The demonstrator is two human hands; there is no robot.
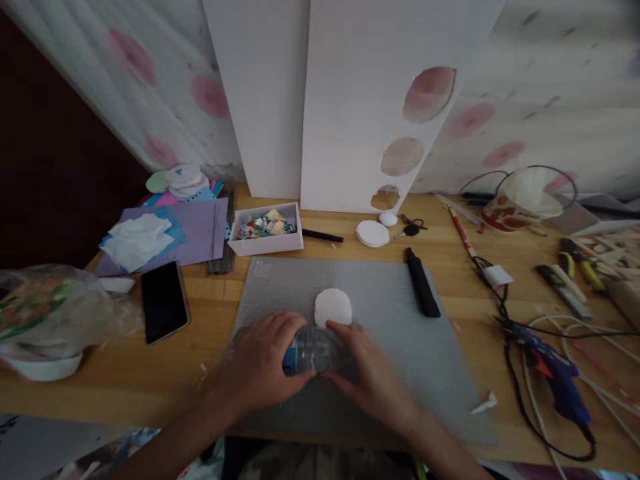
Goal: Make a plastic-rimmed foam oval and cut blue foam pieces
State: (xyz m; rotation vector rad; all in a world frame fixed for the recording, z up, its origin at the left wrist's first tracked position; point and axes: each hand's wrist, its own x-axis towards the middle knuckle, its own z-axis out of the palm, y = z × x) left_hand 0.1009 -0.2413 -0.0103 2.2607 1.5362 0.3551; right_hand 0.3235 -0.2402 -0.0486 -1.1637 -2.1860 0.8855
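Left hand (263,357), right hand (369,370) grip bottle (325,348); open mat (425,377) rightward to edge.

My left hand (265,353) and right hand (370,373) are bare to the fingertips (306,379), the forearms (187,425) behind them bare too; below my fingers shows dim, grey-brown clothing (320,465).

We look down on a light-brown wooden table (115,380) with visible grain. Behind the table hangs a pale, rumpled covering (565,107) printed with round pink blooms and small grey marks; we cannot tell if it is a curtain. Tall white panels (355,100) stand upright along the table's back. Left of the table we meet a dark brown surface (45,120). The light is dim.
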